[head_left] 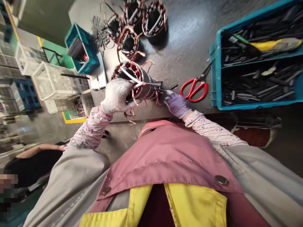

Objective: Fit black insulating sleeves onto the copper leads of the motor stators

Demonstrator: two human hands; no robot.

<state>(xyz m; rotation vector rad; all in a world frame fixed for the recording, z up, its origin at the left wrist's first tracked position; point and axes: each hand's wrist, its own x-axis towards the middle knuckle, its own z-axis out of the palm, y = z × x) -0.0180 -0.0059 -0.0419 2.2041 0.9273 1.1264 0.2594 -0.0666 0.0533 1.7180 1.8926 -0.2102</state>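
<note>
Copper-wound stator point(139, 83) at the grey bench's point(189, 66) near edge, your white-gloved left hand point(115, 96) clamped round it, purple-gloved right hand point(177, 105) pinching its end, white crates point(54, 85) off left.

Head feed, as I read it remotely: left hand point(117, 96), white knit glove, wrapped around a wound motor stator point(134, 83) lying on its side, copper leads splayed. Right hand point(177, 105), purple glove, at the stator's end, beside a dark strip point(153, 84). Red-handled scissors point(194, 90) lie nearby on the grey bench point(184, 53), just short of a teal crate point(216, 72) of dark strips. More wound stators point(155, 20) stand farther along.
</note>
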